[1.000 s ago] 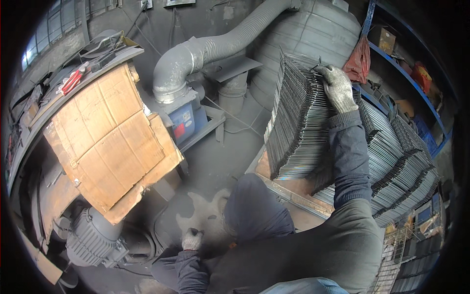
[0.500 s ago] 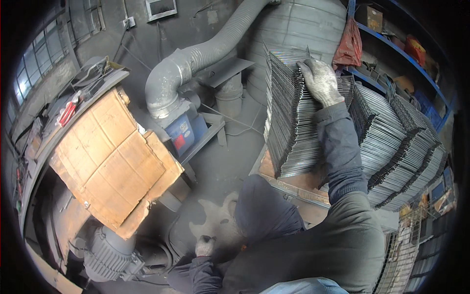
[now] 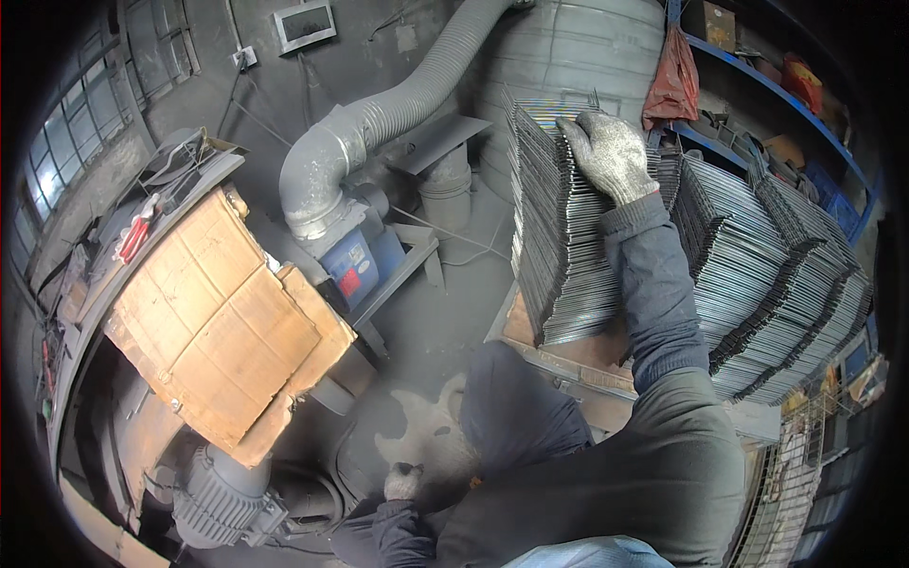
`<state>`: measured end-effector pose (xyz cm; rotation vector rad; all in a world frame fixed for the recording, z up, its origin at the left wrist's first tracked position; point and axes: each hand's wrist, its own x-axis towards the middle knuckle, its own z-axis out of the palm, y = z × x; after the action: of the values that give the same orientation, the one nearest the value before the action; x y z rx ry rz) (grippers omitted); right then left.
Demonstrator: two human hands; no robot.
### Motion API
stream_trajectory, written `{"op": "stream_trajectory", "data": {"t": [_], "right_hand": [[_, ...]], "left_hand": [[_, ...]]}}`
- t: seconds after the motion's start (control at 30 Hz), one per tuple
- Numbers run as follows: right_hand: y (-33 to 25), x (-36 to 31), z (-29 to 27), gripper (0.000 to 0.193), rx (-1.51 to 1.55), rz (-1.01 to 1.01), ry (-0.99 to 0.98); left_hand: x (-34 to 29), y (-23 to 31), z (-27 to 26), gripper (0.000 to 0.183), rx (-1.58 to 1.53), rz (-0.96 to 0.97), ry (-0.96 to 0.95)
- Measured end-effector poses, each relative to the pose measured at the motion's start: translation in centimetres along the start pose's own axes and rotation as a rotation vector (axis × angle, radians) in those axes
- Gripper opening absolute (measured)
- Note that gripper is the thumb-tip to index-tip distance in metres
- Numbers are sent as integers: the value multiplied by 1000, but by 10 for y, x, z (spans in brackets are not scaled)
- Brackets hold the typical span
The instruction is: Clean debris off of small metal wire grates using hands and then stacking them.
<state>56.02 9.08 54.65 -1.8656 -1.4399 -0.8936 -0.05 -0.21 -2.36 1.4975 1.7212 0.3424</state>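
Note:
At the right stands a tall stack of thin metal sheets (image 3: 584, 298), with dark, jagged edges. My right hand (image 3: 608, 156), in a grey-white knitted glove with a dark palm side, lies over its top, its fingers bent round the upper sheets. How many sheets are in the grip is hidden. My left hand (image 3: 402, 482), gloved alike, is low in front of my body with its fingers curled in. What it may hold cannot be made out. More stacks of the same sheets (image 3: 748, 275) lean in a row farther right.
Cardboard (image 3: 218, 322) covers a bench at the left, above a grey motor (image 3: 222, 497). A ribbed duct (image 3: 407, 99) runs to a blue machine (image 3: 350, 265). A bucket (image 3: 446, 199) stands behind. Blue shelving (image 3: 757, 76) with a red bag (image 3: 671, 80) is at the far right.
My right hand has slid slightly left over the top of the stack, its fingers bent over the edge. The view has shifted a little. My left hand stays curled low down.

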Motion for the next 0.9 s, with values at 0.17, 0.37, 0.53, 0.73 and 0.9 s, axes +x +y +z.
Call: {"op": "stream_trajectory", "data": {"t": [0.17,0.37,0.53,0.73,0.9], "right_hand": [[2,-1,-6,64,16,-3,-56],[-1,-6,-12,53,53,-47,114],[-45,-76,-30,20,419,-138,641],[-177,-229,39,22,1080,-640,-128],[-245,-377,144,45,914,-756,-1098]], "left_hand": [[6,-9,7,50,11,27,1],[6,-9,8,50,29,4,-3],[2,-12,-2,51,3,2,-4],[-57,33,-39,43,-251,72,224],[-130,110,-119,37,-433,81,413]]}}
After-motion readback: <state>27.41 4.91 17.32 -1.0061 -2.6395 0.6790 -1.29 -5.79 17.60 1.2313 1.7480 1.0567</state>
